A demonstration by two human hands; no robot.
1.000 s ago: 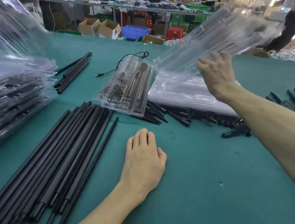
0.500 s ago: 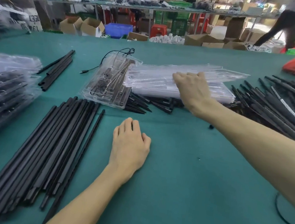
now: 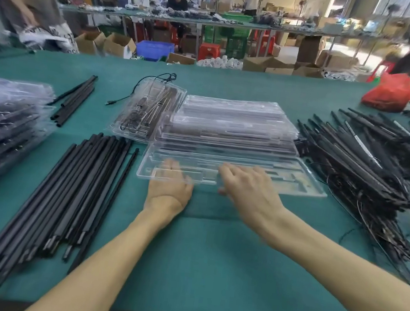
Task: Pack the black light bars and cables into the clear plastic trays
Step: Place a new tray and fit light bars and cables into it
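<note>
Head view, centre: left hand [image 3: 170,187] lies flat under the tray [image 3: 300,183]; right hand [image 3: 249,190] pinches its near edge, likely placing it between bars [image 3: 75,190] and cables [image 3: 382,233] for loading.

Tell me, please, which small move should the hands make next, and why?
Probably set the empty clear tray flat and let go. It holds nothing yet, both the left hand and right hand are at its near edge, and the black light bars wait just left of it.
</note>
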